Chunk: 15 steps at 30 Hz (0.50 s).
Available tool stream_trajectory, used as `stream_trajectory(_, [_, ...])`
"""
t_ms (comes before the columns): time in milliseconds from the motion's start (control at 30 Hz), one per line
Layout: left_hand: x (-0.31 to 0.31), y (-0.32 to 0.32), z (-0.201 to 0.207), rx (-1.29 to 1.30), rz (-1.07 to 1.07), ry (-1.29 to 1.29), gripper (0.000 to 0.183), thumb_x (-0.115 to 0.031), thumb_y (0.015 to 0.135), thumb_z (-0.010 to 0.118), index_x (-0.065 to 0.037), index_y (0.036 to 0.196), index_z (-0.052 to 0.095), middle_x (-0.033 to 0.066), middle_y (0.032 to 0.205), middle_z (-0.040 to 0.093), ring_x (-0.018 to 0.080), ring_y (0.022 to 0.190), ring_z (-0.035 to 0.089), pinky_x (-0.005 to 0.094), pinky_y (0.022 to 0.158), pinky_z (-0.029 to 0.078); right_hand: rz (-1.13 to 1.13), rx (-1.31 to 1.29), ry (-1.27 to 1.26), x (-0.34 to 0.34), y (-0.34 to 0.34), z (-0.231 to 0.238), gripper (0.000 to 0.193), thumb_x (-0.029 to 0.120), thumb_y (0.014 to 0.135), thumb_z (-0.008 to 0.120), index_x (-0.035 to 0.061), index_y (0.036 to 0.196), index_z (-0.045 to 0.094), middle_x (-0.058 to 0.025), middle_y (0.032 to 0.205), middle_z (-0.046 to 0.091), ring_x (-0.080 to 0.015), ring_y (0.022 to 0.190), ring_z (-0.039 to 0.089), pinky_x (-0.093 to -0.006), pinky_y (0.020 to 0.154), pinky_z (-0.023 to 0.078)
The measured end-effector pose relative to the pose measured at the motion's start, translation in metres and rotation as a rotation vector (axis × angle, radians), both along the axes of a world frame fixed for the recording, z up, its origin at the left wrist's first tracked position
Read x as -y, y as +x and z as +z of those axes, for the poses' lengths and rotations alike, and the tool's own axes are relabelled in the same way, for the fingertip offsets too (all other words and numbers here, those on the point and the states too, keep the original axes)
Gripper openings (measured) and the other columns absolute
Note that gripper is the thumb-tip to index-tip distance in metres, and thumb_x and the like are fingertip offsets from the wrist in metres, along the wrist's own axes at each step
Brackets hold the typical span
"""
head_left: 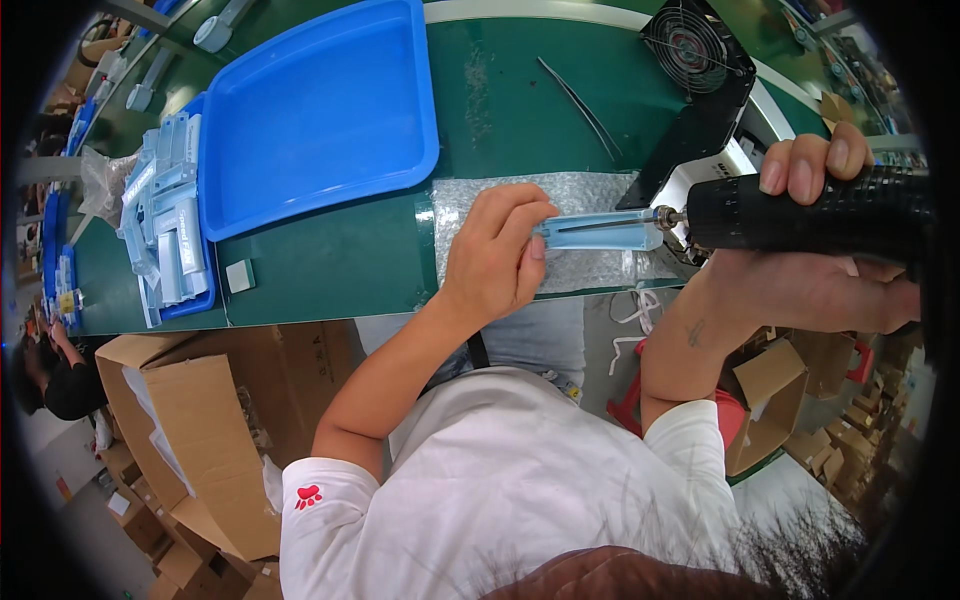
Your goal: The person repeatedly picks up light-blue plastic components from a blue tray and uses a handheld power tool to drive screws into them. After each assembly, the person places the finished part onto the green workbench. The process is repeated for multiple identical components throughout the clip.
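Observation:
My left hand (495,245) pinches the near-left end of a long, light blue plastic housing (610,236) between thumb and fingers. The housing lies sideways above a sheet of bubble wrap (580,192). Wrapped around a black power screwdriver (740,214), my right hand (815,290) keeps the tool level, pointing left. The screwdriver's metal tip (665,217) meets the right end of the housing, and a thin shaft runs along inside it. Whether a screw sits on the tip cannot be made out.
A large blue tray (420,150) stands at left, beside a pile of light blue plastic parts (165,215). Tweezers (580,108) lie behind the wrap. A black fan (692,45) on a bracket stands at back right. A cardboard box (200,420) sits below the table's left edge.

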<state>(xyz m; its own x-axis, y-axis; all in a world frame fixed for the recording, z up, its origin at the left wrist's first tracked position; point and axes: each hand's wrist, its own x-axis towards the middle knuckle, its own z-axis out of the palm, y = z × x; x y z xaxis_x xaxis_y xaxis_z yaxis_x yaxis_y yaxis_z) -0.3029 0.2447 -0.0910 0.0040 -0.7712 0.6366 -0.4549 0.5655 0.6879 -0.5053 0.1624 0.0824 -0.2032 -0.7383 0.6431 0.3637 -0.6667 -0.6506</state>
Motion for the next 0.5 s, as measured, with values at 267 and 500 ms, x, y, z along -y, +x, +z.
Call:
stream_trajectory(267, [0.001,0.000,-0.003,0.004,-0.030,-0.020,0.025,-0.004,0.084,0.059,0.000,0.107,0.064,0.0162,0.112,0.062,0.0366,0.097,0.061,0.0450,0.083,0.052,0.138,0.037,-0.017,0.000,-0.015,-0.016,0.080,0.081,0.094,0.037,0.0061,0.118,0.051,-0.0158,0.094,0.051,-0.0183,0.066,0.054,-0.0316,0.054,0.046])
stream_trajectory(500, [-0.001,-0.001,-0.007,-0.014,-0.041,-0.021,0.025,-0.004,0.085,0.058,0.000,0.109,0.064,0.0176,0.113,0.061,0.0375,0.099,0.060,0.0460,0.086,0.051,0.251,0.117,-0.054,-0.007,-0.015,-0.025,0.090,0.083,0.092,0.042,-0.0029,0.119,0.049,-0.0130,0.092,0.052,-0.0184,0.065,0.055,-0.0319,0.054,0.046])
